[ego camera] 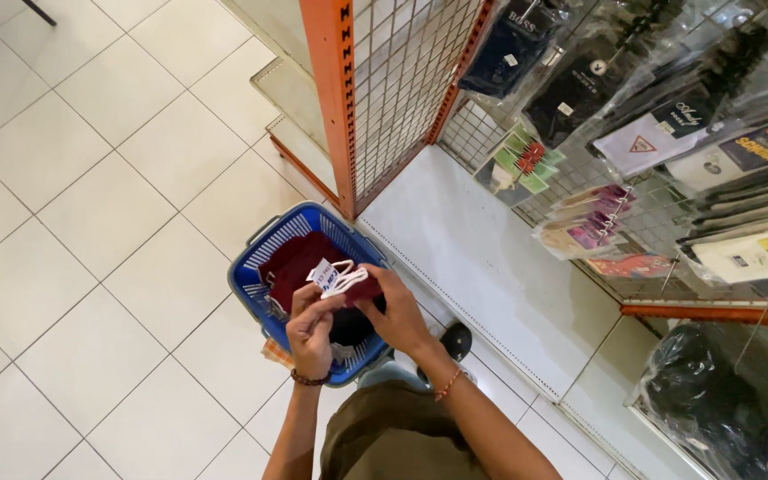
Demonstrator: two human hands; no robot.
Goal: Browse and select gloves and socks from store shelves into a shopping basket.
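Note:
My left hand [311, 329] and my right hand [397, 311] are raised together over a blue plastic basket [260, 258] on the tiled floor. Between them they hold a dark maroon folded garment [300, 262] by its white plastic hanger [346, 280], which carries a small white tag [324, 276]. My left fingers pinch the tag end of the hanger. My right fingers grip the other end. More dark red and dark cloth lies inside the basket under my hands.
An orange-framed wire grid rack [402, 71] stands just beyond the basket. Packaged garments [668, 133] hang on the mesh wall to the right above a white base shelf [473, 258]. A black plastic bag [695, 391] sits at the lower right. My shoe [455, 340] shows beside the basket.

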